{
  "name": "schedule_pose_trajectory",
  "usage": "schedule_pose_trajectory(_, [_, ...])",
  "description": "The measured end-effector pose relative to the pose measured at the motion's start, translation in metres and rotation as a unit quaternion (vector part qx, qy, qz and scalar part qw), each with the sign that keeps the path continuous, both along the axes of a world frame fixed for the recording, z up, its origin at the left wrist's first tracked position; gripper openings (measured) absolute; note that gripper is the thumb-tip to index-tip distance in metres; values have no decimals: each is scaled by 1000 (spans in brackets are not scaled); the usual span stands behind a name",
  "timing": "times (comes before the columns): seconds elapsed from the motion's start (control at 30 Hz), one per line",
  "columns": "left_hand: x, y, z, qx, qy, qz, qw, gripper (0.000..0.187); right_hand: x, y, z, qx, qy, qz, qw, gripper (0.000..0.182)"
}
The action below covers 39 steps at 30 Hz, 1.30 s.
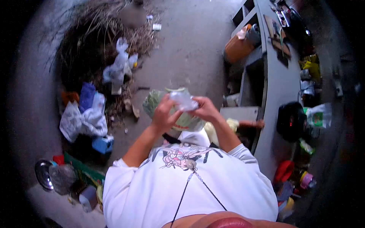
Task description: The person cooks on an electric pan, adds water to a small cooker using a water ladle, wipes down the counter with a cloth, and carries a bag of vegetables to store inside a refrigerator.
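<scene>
Both my hands are raised in front of my chest over a concrete floor. My left hand (164, 113) and my right hand (205, 109) grip the top of a clear plastic bag (183, 99). The bag bulges below my hands and holds something green (154, 100); what it is I cannot tell. My fingers pinch the bag's crumpled mouth between the two hands. My white printed shirt fills the bottom of the view.
A grey counter (279, 87) runs along the right, with a black pot (291, 121), a bottle (318, 115) and small items. An orange container (237, 47) sits on a shelf below. Bags and cloth (85, 114) lie left, with brush (99, 26) beyond and a metal bowl (43, 174).
</scene>
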State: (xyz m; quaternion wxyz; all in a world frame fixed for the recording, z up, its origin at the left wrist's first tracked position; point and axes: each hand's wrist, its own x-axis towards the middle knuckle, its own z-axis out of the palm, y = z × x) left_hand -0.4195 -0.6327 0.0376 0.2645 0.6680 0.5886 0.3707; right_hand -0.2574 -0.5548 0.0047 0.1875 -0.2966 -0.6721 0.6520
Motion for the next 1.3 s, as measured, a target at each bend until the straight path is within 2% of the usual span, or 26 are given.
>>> schedule_pose_trajectory(0.03, [-11, 45, -15, 57, 26, 35, 997, 26, -10, 43, -5, -46, 59, 4, 997, 29])
schedule_pose_trajectory(0.07, [-13, 45, -21, 104, 44, 75, 991, 31, -7, 60, -2, -130, 26, 10, 991, 30])
schedule_pose_trajectory(0.13, [-32, 121, 3, 93, 42, 118, 988, 39, -38, 147, 2, -100, 102, 46, 989, 24])
schedule_pose_trajectory(0.17, [-34, 106, -1, 42, -4, 100, 994, 40, -33, 144, 11, -34, 44, 83, 995, 25])
schedule_pose_trajectory(0.23, [-80, 197, 0, -41, -19, 57, 997, 47, -64, 251, 31, 39, 25, 88, 995, 26])
schedule_pose_trajectory(0.27, [-84, 189, 4, -37, -19, 58, 997, 47, -64, 253, 38, 107, 35, 110, 987, 23])
schedule_pose_trajectory(0.3, [-93, 248, 5, -78, -101, 88, 988, 50, -66, 316, 45, 187, 45, 120, 974, 21])
schedule_pose_trajectory(0.37, [-106, 282, 11, -129, -199, 107, 965, 60, -69, 352, 67, 177, 43, 103, 978, 22])
schedule_pose_trajectory(0.47, [-133, 492, -4, -63, -164, 27, 984, 63, -105, 523, 49, 147, 15, 74, 986, 24])
schedule_pose_trajectory(0.53, [-136, 535, -10, -16, -283, -40, 958, 57, -102, 549, 67, 204, -36, 56, 977, 26])
schedule_pose_trajectory(0.57, [-142, 605, -20, -68, -167, -77, 981, 49, -114, 599, 56, 240, -60, 60, 967, 26])
schedule_pose_trajectory(0.6, [-142, 618, 2, -48, -210, -45, 975, 38, -110, 612, 66, 276, -90, 71, 954, 26])
schedule_pose_trajectory(0.67, [-150, 710, -4, -11, -95, -152, 984, 34, -111, 681, 82, 277, -111, 35, 954, 24])
schedule_pose_trajectory(0.73, [-146, 733, 25, -97, -164, -149, 970, 29, -108, 698, 89, 250, -145, -37, 957, 25])
schedule_pose_trajectory(0.77, [-135, 777, 5, -90, -182, -156, 967, 28, -112, 746, 85, 227, -130, -40, 964, 27])
schedule_pose_trajectory(0.83, [-124, 795, 51, -56, -126, -169, 976, 29, -101, 757, 89, 131, -86, -68, 985, 31])
schedule_pose_trajectory(0.87, [-136, 879, 53, -43, -91, -170, 980, 31, -120, 836, 106, 131, -134, -83, 979, 32])
schedule_pose_trajectory(0.93, [-124, 851, 61, 90, -22, -178, 980, 34, -99, 809, 120, 260, -107, -53, 958, 32])
schedule_pose_trajectory(1.0, [-140, 959, 45, 100, 27, -194, 975, 33, -121, 904, 89, 98, 31, -96, 990, 25])
schedule_pose_trajectory(1.03, [-148, 998, 45, 43, -11, -179, 983, 33, -124, 945, 92, 153, -23, -71, 985, 24])
schedule_pose_trajectory(1.07, [-146, 1051, 35, -21, -60, -155, 986, 33, -133, 1009, 73, 65, 27, -42, 997, 23])
schedule_pose_trajectory(1.1, [-150, 1093, 38, -33, -35, -166, 985, 34, -137, 1051, 75, 76, 4, -36, 996, 23])
schedule_pose_trajectory(1.13, [-153, 1088, 50, -79, -130, -147, 977, 34, -139, 1051, 94, 109, -13, -27, 994, 23])
schedule_pose_trajectory(1.17, [-165, 1149, 47, -133, -190, -116, 966, 34, -152, 1130, 103, 167, -43, 27, 985, 24])
schedule_pose_trajectory(1.2, [-162, 1182, 54, -157, -251, -97, 950, 33, -151, 1153, 118, 130, -33, 26, 991, 25])
schedule_pose_trajectory(1.3, [-172, 1282, 82, -159, -173, -54, 970, 26, -163, 1250, 148, 141, -78, 38, 986, 27])
